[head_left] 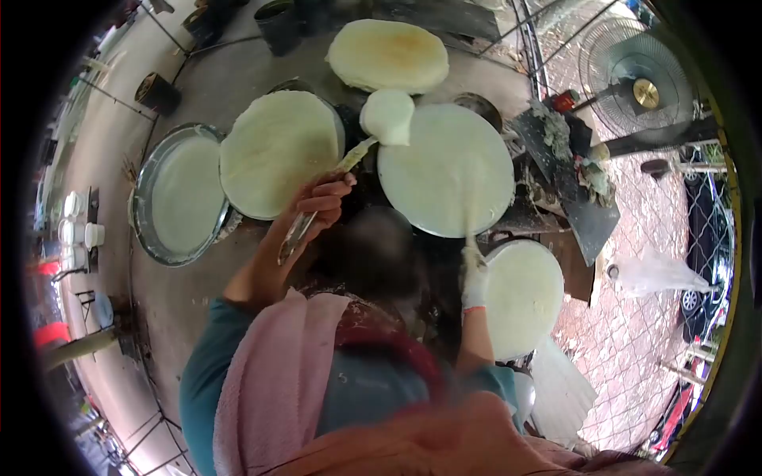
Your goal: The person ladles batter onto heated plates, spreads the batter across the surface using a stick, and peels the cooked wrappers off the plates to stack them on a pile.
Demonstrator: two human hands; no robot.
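Observation:
My left hand [321, 202] is closed around the handle of a ladle [387, 117]. Its bowl is coated with pale batter and tips over the upper left edge of a round griddle [429, 182], whose surface is covered in a pale layer. My right hand [474, 278], in a white glove, is closed on a thin, long-handled tool [467, 198]. Motion smears that tool where it reaches over the griddle, so its kind is unclear. Left of the griddle lies another round pale sheet [278, 155]. A metal basin [141, 206] of white batter stands farther left.
A thick stack of round flatbreads [389, 55] sits at the back. Beside my right arm is another pale round [524, 297]. A fan [644, 93] stands at the far right, near a wire fence [698, 293]. Dark metal sheeting [583, 214] juts out right of the griddle.

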